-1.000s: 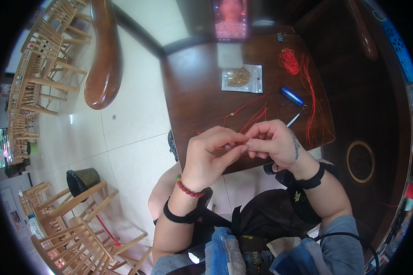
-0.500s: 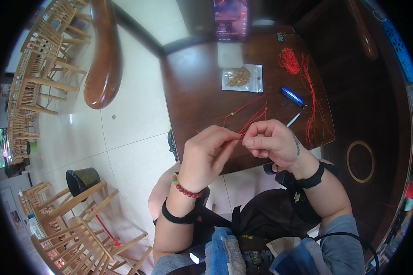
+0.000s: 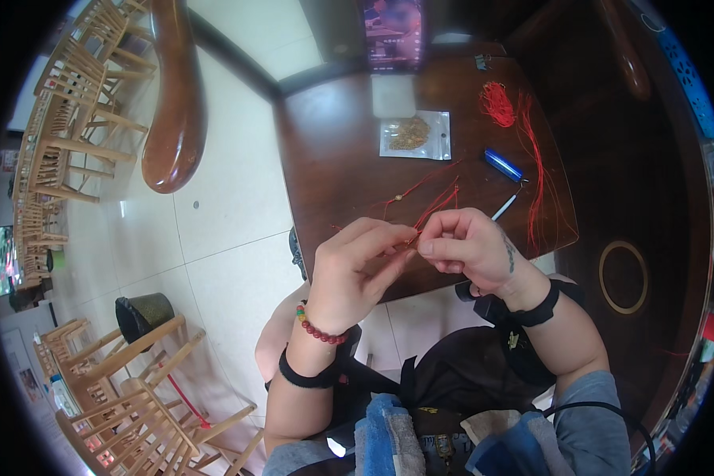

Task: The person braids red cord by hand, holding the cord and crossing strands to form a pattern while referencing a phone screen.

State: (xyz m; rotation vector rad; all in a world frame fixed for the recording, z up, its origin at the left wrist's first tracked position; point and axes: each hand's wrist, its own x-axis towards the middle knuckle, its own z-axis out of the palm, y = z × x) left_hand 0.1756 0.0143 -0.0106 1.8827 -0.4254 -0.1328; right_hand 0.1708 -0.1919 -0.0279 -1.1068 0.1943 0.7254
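Note:
Thin red cord [image 3: 430,211] runs up over the dark wooden table [image 3: 333,174] from between my two hands. My left hand [image 3: 361,266], with a beaded bracelet at the wrist, pinches the cord between thumb and fingers. Fingertip to fingertip with it, my right hand [image 3: 464,247] is curled and grips the cord as well. The fingers hide the exact spot where the cord is held. Just beyond the hands lies another red cord with a small gold bead [image 3: 398,197]. A white pen-like tool [image 3: 505,208] rests beside my right hand.
A clear bag of small gold pieces [image 3: 411,135] lies mid-table, near a pale square block [image 3: 393,96] and a lit screen [image 3: 393,36]. To the right are a blue cylinder [image 3: 503,164], a red cord bundle [image 3: 497,104] and long red strands [image 3: 539,174]. Wooden chairs [image 3: 79,139] stand left.
My left fingers have shifted slightly at the cord, and the two hands' fingertips stay close together. The view has moved a little; the things on the table lie as before.

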